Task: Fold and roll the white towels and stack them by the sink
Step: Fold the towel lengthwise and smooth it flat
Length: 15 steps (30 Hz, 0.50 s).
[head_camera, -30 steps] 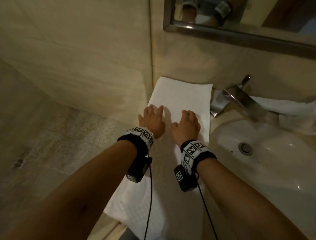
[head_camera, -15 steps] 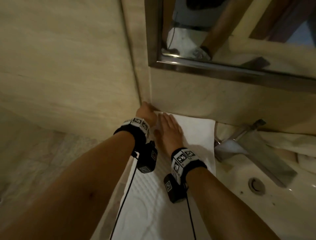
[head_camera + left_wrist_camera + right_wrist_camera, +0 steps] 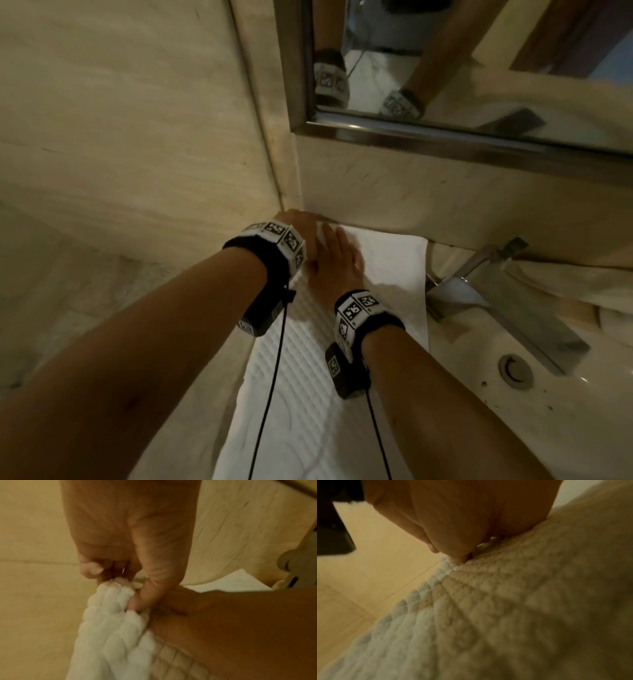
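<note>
Left hand (image 3: 297, 226) pinches the far left corner of the white towel (image 3: 387, 263) at the wall corner, right hand (image 3: 337, 260) lies flat with straight fingers on that towel, spread lengthwise on the counter just left of the sink (image 3: 565, 404).

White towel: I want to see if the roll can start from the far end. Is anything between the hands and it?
Nothing visible. The left hand pinches the white towel at its far corner; the right hand lies flat on it beside.
</note>
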Tool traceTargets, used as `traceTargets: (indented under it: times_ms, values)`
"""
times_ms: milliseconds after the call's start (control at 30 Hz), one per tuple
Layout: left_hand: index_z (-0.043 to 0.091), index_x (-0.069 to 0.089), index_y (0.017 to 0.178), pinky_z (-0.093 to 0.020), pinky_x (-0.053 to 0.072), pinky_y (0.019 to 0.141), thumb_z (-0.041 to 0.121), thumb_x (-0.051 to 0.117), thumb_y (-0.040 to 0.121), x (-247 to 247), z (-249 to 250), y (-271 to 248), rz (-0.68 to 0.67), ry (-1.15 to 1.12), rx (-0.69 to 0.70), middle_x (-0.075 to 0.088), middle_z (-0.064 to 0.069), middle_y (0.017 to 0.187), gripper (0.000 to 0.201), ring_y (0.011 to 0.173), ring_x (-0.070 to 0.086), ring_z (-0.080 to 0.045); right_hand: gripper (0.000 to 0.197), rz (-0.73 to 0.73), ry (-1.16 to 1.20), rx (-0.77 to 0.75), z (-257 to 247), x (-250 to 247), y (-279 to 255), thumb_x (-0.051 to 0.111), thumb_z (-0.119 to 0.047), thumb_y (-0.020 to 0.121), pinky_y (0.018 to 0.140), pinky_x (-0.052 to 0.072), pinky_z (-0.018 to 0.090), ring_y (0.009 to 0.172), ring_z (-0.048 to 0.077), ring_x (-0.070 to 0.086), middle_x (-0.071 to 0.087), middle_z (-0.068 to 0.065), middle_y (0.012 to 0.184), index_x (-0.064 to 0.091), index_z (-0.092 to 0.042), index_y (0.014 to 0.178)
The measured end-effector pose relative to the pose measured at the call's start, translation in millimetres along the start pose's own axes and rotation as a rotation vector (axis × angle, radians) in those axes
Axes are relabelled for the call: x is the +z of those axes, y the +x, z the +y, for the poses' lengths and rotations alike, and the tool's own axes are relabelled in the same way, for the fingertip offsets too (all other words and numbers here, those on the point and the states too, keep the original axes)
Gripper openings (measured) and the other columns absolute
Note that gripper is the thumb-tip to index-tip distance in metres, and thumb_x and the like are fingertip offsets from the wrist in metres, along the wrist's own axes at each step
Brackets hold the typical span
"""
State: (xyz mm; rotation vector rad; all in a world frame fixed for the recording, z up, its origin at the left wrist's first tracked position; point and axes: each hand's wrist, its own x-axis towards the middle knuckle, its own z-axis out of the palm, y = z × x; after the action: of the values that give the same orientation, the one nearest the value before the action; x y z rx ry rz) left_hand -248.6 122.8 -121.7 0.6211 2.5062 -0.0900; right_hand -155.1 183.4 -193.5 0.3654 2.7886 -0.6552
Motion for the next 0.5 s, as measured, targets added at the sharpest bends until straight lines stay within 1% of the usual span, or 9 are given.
traceTargets:
  times_ms: [33, 67, 133, 200, 267, 300, 333, 433, 500]
  values:
    - [0.022, 0.052, 0.072, -0.032, 0.053, 0.073, 0.034, 0.066, 0.077, -4, 0, 0, -0.041, 0.039, 0.013, 0.059, -0.004, 0.082, 0.019, 0.079, 0.060, -0.026, 0.058, -0.001, 0.000, -0.006, -1, 0, 0, 0.025, -0.034, 0.101, 0.118, -0.005, 0.039, 0.147, 0.015, -0.014, -0.012, -0.008, 0.161, 0.000, -0.028, 0.154]
    - [0.020, 0.048, 0.062, -0.034, 0.057, 0.071, 0.031, 0.066, 0.075, -9, 2, -3, -0.082, 0.109, 0.023, 0.058, -0.002, 0.074, 0.024, 0.071, 0.060, -0.025, 0.059, 0.002, 0.003, -0.009, -1, 0, 0, 0.025, -0.033, 0.101, 0.118, -0.006, 0.039, 0.147, 0.014, -0.013, -0.012, -0.010, 0.161, -0.001, -0.027, 0.154]
    - [0.019, 0.061, 0.067, -0.040, 0.059, 0.074, 0.029, 0.067, 0.073, -21, 6, -6, -0.147, 0.191, 0.020, 0.062, -0.001, 0.075, 0.013, 0.074, 0.064, -0.026, 0.060, 0.002, 0.001, -0.005, -2, 0, -1, 0.026, -0.030, 0.101, 0.117, -0.007, 0.037, 0.147, 0.012, -0.013, -0.012, -0.012, 0.160, -0.003, -0.026, 0.154]
    - [0.017, 0.071, 0.083, -0.039, 0.056, 0.081, 0.036, 0.072, 0.070, -26, 5, 0, -0.201, 0.250, 0.051, 0.067, 0.001, 0.086, 0.023, 0.082, 0.066, -0.025, 0.061, -0.022, -0.018, 0.011, -2, -1, -1, 0.026, -0.029, 0.101, 0.117, -0.007, 0.038, 0.147, 0.012, -0.013, -0.014, -0.011, 0.160, -0.003, -0.024, 0.154]
    - [0.022, 0.071, 0.072, -0.041, 0.058, 0.077, 0.047, 0.078, 0.049, -30, 0, 0, -0.272, 0.335, 0.048, 0.068, 0.002, 0.076, 0.035, 0.072, 0.066, -0.023, 0.062, -0.030, -0.049, 0.030, -3, 1, -1, 0.025, -0.030, 0.100, 0.117, -0.008, 0.038, 0.147, 0.011, -0.014, -0.017, -0.010, 0.160, -0.006, -0.023, 0.154]
    - [0.020, 0.071, 0.071, -0.041, 0.058, 0.076, 0.046, 0.079, 0.042, -33, -3, -4, -0.279, 0.356, 0.053, 0.068, 0.001, 0.074, 0.039, 0.070, 0.066, -0.024, 0.062, -0.022, -0.052, 0.038, -3, 1, -1, 0.024, -0.030, 0.101, 0.117, -0.008, 0.038, 0.147, 0.011, -0.014, -0.017, -0.010, 0.160, -0.007, -0.022, 0.154]
    - [0.018, 0.071, 0.077, -0.042, 0.057, 0.077, 0.043, 0.080, 0.043, -37, -4, -12, -0.272, 0.389, 0.056, 0.068, 0.000, 0.080, 0.043, 0.074, 0.066, -0.026, 0.062, -0.010, -0.051, 0.042, -4, 2, -2, 0.023, -0.030, 0.101, 0.117, -0.008, 0.038, 0.147, 0.011, -0.014, -0.016, -0.010, 0.160, -0.007, -0.022, 0.154]
    - [0.017, 0.066, 0.104, -0.042, 0.053, 0.085, 0.032, 0.076, 0.069, -46, -7, -38, -0.211, 0.444, 0.117, 0.066, -0.007, 0.106, 0.039, 0.096, 0.065, -0.031, 0.060, -0.007, -0.068, 0.043, -6, -1, -5, 0.023, -0.030, 0.101, 0.117, -0.006, 0.041, 0.147, 0.012, -0.013, -0.015, -0.009, 0.160, -0.003, -0.023, 0.154]
    - [0.021, 0.066, 0.081, -0.036, 0.055, 0.077, 0.033, 0.071, 0.070, -59, -3, -54, -0.174, 0.442, 0.140, 0.068, -0.005, 0.093, 0.017, 0.082, 0.065, -0.026, 0.059, -0.047, -0.160, 0.051, -6, -4, -7, 0.028, -0.030, 0.099, 0.116, -0.004, 0.050, 0.147, 0.019, -0.016, -0.018, -0.005, 0.160, 0.005, -0.025, 0.154]
